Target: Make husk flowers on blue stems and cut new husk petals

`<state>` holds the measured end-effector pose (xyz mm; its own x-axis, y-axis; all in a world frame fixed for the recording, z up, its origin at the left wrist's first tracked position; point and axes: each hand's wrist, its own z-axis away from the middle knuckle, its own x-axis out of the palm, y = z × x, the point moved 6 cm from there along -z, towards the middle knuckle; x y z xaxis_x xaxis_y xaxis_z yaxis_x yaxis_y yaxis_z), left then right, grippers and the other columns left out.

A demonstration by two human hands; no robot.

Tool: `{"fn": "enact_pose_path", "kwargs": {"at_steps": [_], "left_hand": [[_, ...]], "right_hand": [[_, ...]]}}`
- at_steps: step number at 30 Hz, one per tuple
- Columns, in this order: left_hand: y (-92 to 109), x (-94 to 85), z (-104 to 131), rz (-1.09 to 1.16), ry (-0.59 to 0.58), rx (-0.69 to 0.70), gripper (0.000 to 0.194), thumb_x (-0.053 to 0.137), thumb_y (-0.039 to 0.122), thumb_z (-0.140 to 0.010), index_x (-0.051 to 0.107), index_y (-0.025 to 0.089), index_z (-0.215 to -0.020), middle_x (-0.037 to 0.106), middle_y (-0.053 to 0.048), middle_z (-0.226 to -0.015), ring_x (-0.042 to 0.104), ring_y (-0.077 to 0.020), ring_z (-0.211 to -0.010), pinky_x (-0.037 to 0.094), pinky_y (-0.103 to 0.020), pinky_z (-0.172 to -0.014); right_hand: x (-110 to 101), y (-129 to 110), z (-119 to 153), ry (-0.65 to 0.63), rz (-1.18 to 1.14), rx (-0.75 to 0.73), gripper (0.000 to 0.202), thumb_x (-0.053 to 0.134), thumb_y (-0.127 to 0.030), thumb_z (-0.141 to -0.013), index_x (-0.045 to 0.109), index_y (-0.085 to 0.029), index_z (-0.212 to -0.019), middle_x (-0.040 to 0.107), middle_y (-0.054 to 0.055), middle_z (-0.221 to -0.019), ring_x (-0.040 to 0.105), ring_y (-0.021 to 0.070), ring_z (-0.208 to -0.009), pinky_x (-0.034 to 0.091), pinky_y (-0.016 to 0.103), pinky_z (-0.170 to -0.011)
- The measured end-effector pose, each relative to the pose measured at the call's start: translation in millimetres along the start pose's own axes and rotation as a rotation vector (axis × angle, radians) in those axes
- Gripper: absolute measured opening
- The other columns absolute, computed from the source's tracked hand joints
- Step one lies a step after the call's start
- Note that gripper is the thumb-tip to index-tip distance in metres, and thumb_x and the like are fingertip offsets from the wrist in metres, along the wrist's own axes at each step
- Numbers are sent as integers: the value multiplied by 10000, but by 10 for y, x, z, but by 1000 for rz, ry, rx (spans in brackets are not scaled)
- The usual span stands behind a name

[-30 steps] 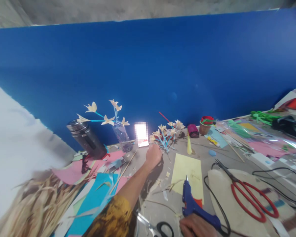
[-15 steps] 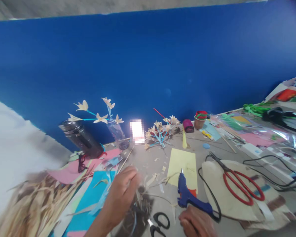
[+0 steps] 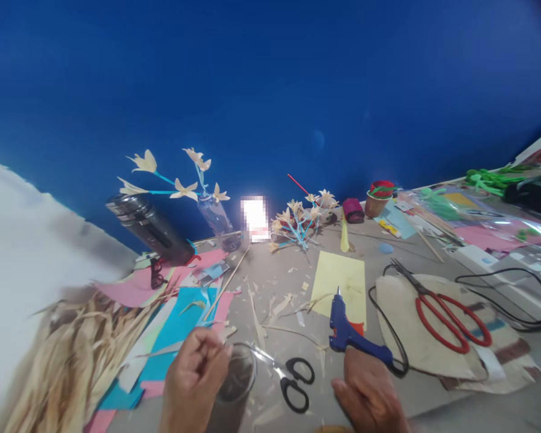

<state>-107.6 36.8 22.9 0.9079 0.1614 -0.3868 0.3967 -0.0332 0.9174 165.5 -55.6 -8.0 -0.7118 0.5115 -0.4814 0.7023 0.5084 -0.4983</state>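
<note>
My left hand (image 3: 196, 376) is raised at the lower middle, its fingers curled into a pinch; what lies between them, if anything, is too small to make out. Just right of it stands a dark, see-through cup-like container (image 3: 241, 376). Black-handled scissors (image 3: 295, 382) lie beside that container, blades toward it. My right hand (image 3: 369, 388) rests closed on the table, knuckles up, hiding its fingertips. Directly above it is a blue hot glue gun (image 3: 356, 340), its nozzle pointing away over a yellow paper sheet (image 3: 338, 279).
Dried husk strips (image 3: 67, 355) and blue paper (image 3: 180, 319) spread at left. Husk flowers with blue stems (image 3: 302, 225) lie near the wall; others stand in a clear bottle (image 3: 219, 219) by a dark flask (image 3: 155, 231). Red-handled scissors (image 3: 451, 319) rest on cloth at right.
My left hand has moved left and down, uncovering the container and the scissor blades. My right hand stays closed below the glue gun. The view has tilted down.
</note>
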Motion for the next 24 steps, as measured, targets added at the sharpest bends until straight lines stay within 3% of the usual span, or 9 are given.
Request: {"fn": "enact_pose_path", "kwargs": {"at_steps": [3,7,12,16,18,20,22,24], "left_hand": [[143,193,-49,14,-154,45,233,683,415,-817,601,206,-879,562,32,-656,548,-132,-584,460,-220,-553],[186,301,16,7,-312,65,322,525,440,-947,540,208,-724,455,50,-554,443,-113,-499,380,-229,-500],[19,47,54,-55,-221,113,435,405,430,-1006,412,222,-624,391,43,-541,384,-123,-505,327,-265,-503],[-48,-72,-34,-141,-195,133,478,413,411,-999,439,220,-561,448,26,-515,445,-130,-507,370,-277,-543],[-12,-60,-120,-167,-167,130,363,474,396,-964,570,211,-668,597,-5,-656,567,-153,-637,442,-276,-632],[35,-7,-216,-198,-145,106,206,555,390,-903,656,211,-899,689,-31,-845,641,-182,-788,485,-284,-709],[49,83,-305,-209,-175,33,238,537,407,-898,653,208,-955,677,-12,-764,630,-170,-674,475,-275,-633],[55,167,-382,-246,-206,-21,332,432,441,-944,632,205,-824,579,20,-581,524,-145,-495,405,-272,-533]], "right_hand": [[-31,-48,-157,-48,-44,84,313,400,-167,-1007,438,-228,-703,464,-27,-591,475,136,-528,351,287,-541],[77,-139,-364,-132,-176,188,302,343,-185,-1024,464,-228,-750,511,-18,-650,505,139,-569,385,268,-561],[263,-122,-361,-204,-177,272,225,398,-152,-1017,616,-207,-1023,628,-31,-668,620,129,-594,452,243,-621],[329,-97,-312,-332,-193,209,238,443,-171,-1015,669,-195,-945,652,-20,-618,628,133,-557,457,245,-622],[353,-97,-326,-371,-223,187,239,482,-195,-1016,692,-189,-903,673,-6,-615,643,140,-574,455,248,-633],[391,-111,-358,-372,-265,167,237,575,-256,-993,693,-191,-798,673,-3,-592,628,134,-549,423,247,-593],[453,-127,-382,-368,-287,157,308,624,-315,-971,659,-192,-690,660,-2,-574,603,126,-532,379,250,-560],[540,-128,-379,-403,-271,173,366,579,-327,-991,621,-193,-654,643,-2,-578,578,119,-540,343,255,-550]]}}
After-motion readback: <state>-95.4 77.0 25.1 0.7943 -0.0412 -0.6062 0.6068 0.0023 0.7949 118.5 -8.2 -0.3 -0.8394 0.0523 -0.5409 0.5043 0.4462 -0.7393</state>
